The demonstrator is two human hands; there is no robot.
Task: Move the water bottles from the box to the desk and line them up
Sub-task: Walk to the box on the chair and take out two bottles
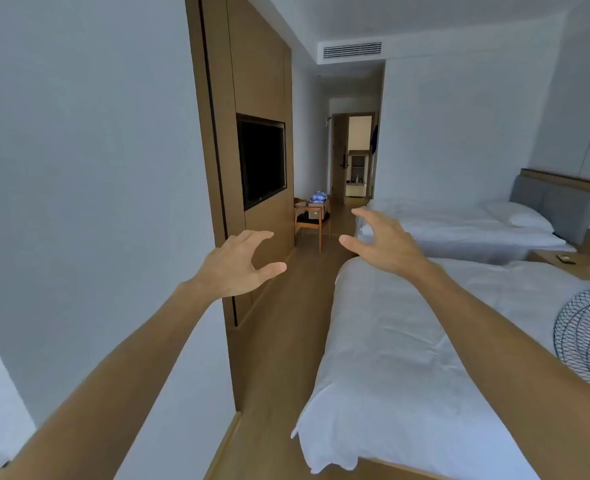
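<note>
White bedding covers the near bed on the right, and a second bed with a white pillow lies beyond it against a grey padded headboard. Both arms reach forward at chest height over the wooden floor of the aisle. The left hand hangs in the air with its fingers spread and loosely curved, thumb out to the side, holding nothing. The right hand is the same: fingers apart and bent like a claw, empty, hovering above the foot of the near bed. The two hands are well apart from each other and touch nothing. Far down the aisle, a wooden chair stands beside the wood-panelled wall, and on its seat rests a cardboard box with the water bottles showing as a blue-and-white cluster at its top; they are too small to count. The box is well away from both hands. A dark television is set into the panelled wall, left of the chair. Behind the chair an open doorway shows a lit space. A ceiling vent sits above the corridor. At the right edge, a dark wire fan grille overlaps the near bed, and a wooden nightstand stands between the two beds with small objects on it.
</note>
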